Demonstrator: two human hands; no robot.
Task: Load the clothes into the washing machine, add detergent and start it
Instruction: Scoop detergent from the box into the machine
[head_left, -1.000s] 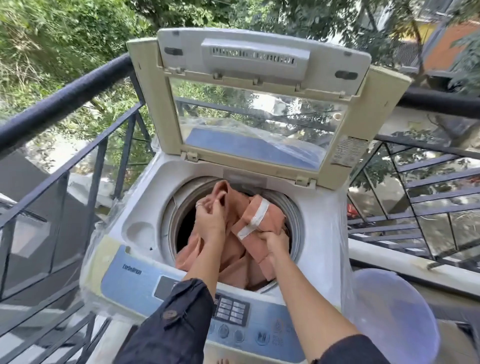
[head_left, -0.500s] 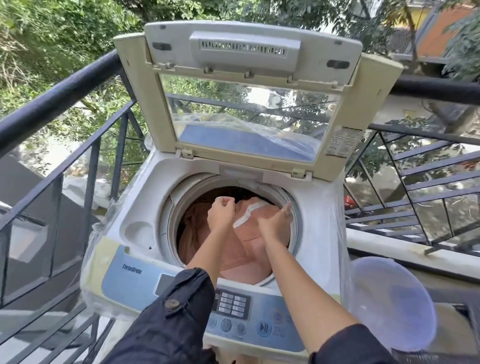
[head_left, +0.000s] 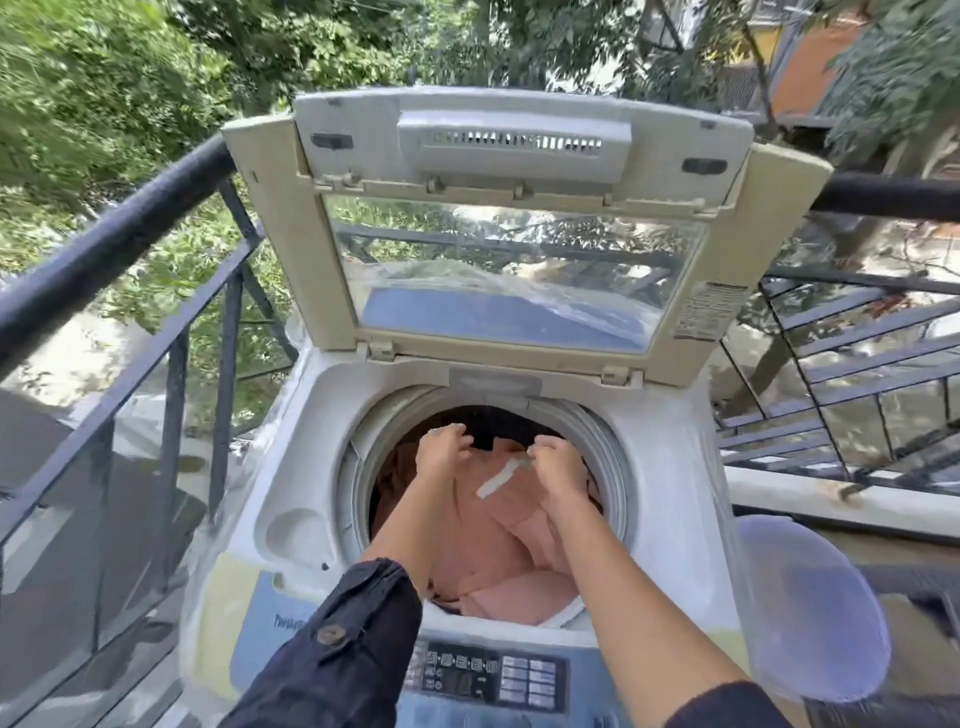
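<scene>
A white top-loading washing machine (head_left: 291, 483) stands before me with its lid (head_left: 291, 249) raised upright. Pink clothes (head_left: 498, 540) with a white strip fill the round drum. Both my arms reach into the drum opening. My left hand (head_left: 441, 449) presses down on the far left part of the pink fabric, fingers curled. My right hand (head_left: 558, 462) pinches the fabric near the white strip. The control panel (head_left: 483, 675) with buttons lies at the near edge, between my forearms. No detergent is visible.
A black metal railing (head_left: 130, 244) runs along the left and behind the machine. A pale translucent basin (head_left: 810, 608) sits to the right of the machine. Metal stairs (head_left: 857, 364) and trees lie beyond the railing.
The pink clothes went from bunched above the rim down into the drum. Both hands followed them downward and toward the far side of the opening.
</scene>
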